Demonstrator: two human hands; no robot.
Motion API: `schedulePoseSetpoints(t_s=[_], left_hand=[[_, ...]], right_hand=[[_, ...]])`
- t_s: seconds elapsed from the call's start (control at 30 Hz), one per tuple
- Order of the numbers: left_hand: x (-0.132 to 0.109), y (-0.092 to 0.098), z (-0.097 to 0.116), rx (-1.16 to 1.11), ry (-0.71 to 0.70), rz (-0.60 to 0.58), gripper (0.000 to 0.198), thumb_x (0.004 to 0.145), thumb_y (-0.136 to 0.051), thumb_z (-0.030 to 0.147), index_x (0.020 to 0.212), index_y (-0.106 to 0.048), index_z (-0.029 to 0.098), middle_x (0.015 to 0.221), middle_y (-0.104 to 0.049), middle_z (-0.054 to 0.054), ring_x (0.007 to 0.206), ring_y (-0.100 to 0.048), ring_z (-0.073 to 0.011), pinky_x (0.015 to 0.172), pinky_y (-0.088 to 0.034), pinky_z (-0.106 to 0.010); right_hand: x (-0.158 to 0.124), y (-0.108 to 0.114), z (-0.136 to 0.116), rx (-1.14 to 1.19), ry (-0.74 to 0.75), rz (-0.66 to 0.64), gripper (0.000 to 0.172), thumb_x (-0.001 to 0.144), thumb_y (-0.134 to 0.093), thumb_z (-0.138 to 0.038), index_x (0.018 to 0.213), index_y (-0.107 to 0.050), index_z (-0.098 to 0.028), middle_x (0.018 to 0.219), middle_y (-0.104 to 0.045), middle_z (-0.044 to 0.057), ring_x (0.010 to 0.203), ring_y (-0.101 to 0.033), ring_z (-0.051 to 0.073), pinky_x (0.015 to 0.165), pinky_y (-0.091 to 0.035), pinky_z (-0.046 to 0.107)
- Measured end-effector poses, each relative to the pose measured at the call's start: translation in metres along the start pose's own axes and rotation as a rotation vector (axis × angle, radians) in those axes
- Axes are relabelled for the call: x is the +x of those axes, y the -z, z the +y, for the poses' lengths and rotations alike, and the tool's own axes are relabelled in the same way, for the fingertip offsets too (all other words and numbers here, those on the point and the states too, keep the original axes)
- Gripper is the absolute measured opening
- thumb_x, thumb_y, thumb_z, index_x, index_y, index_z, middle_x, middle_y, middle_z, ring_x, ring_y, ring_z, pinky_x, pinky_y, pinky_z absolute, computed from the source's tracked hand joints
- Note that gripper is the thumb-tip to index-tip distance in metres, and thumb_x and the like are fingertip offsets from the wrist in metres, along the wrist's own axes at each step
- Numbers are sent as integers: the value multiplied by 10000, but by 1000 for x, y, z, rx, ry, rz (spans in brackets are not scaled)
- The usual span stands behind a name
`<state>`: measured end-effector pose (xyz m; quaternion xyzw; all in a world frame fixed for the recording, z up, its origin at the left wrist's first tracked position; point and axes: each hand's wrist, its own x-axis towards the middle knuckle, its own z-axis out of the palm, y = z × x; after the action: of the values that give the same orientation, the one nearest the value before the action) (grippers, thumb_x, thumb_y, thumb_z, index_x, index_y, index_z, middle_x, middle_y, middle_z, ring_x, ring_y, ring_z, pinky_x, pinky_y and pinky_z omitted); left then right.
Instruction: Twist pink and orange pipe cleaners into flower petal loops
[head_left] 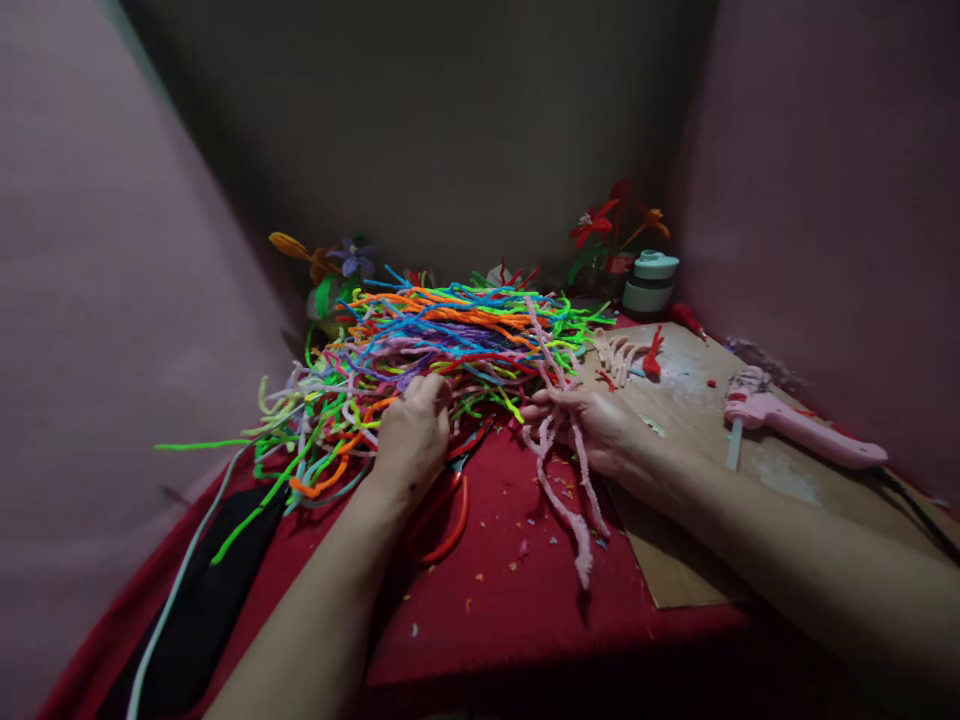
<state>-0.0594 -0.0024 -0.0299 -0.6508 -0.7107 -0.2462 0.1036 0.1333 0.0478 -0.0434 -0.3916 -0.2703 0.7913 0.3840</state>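
The fingers of my right hand (592, 430) are pinched together on a few pale pink fuzzy stems (581, 555), whose lower ends dangle over the red cloth of the tabletop (495, 620) while their upper parts reach up across the right end of the big multicoloured heap (450, 322). My left hand (415, 425) is at the heap's near edge, knuckles up and fingers curled under; I can't tell whether they have hold of a strand. Just beside that hand, partly hidden by it, are red-handled scissors (464, 495), with coloured scraps scattered on the cloth nearby. To my right, a sheet of brown board (690, 565) carries a pink glue gun (810, 430), a small red fuzzy piece (652, 360) and some pale curled pieces (619, 355). Behind the board sits a jar with a mint lid (651, 290), just beside red fuzzy flowers (596, 225).
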Motion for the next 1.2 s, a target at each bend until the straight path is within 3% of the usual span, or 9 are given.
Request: schedulePoseSetpoints(t_s=[0.1, 0.17, 0.3, 0.4, 0.5, 0.63, 0.7, 0.9, 1.2], left_hand=[[2, -8, 1, -285, -74, 85, 169, 763, -491, 137, 846, -630, 189, 891, -588, -36, 740, -578, -133, 669, -450, -230], [5, -13, 0, -324, -147, 105, 176, 763, -480, 126, 772, -647, 178, 848, -558, -39, 744, -561, -134, 662, -453, -231], [13, -26, -3, -175, -256, -41, 280, 772, -430, 97, 855, -688, 167, 840, -599, -69, 785, -569, -163, 712, -456, -264], [19, -40, -2, -63, -211, -102, 321, 785, -429, 127, 983, -678, 164, 926, -641, -111, 853, -583, -209, 778, -448, -315], [23, -47, 1, -51, -151, -99, 272, 798, -460, 202, 914, -696, 136, 839, -658, -136, 803, -593, -242, 759, -444, -353], [22, -30, 8, -153, -147, -134, 214, 792, -518, 267, 751, -701, 163, 750, -664, -71, 733, -589, -181, 714, -446, -281], [18, -12, 11, -393, -118, -206, 184, 752, -576, 285, 672, -686, 161, 729, -650, -47, 709, -572, -159, 653, -436, -246], [5, 31, 7, -941, 337, -401, 247, 690, -677, 369, 748, -685, 130, 481, -477, 32, 410, -355, -51, 391, -235, -176], [7, 36, -10, -1331, 430, -489, 196, 727, -661, 325, 731, -601, 139, 443, -256, 94, 362, -175, -22, 349, -131, -166]], right_hand=[[1, 1, 1, -6, -5, -18, 231, 873, -406, -135, 721, -579, -113, 638, -669, 96, 530, -593, 146, 686, -487, 346], [1, 2, 2, -13, -9, -19, 220, 875, -405, -136, 740, -577, -113, 636, -672, 95, 532, -595, 147, 702, -488, 356], [1, 3, 3, -27, -1, -38, 203, 870, -411, -132, 755, -577, -112, 584, -651, 76, 527, -594, 150, 688, -488, 346], [1, 2, 3, -40, 5, -37, 202, 870, -421, -133, 745, -577, -106, 575, -646, 74, 496, -576, 136, 654, -481, 323], [0, 0, 3, -41, 2, -37, 209, 871, -417, -123, 734, -574, -104, 578, -649, 75, 465, -557, 125, 647, -478, 318], [-3, -1, 1, -33, -7, -44, 214, 870, -411, -119, 728, -570, -113, 560, -641, 66, 479, -575, 143, 633, -476, 325], [-3, -1, 2, -39, -5, -62, 205, 862, -419, -121, 731, -576, -115, 562, -640, 64, 507, -596, 159, 618, -474, 323], [1, 3, 5, -94, 41, -102, 231, 843, -427, -111, 722, -623, -93, 612, -657, 77, 504, -586, 134, 563, -448, 275], [0, 2, 5, -105, 27, -58, 168, 838, -443, -118, 766, -593, -103, 648, -674, 86, 516, -589, 137, 596, -472, 292]])
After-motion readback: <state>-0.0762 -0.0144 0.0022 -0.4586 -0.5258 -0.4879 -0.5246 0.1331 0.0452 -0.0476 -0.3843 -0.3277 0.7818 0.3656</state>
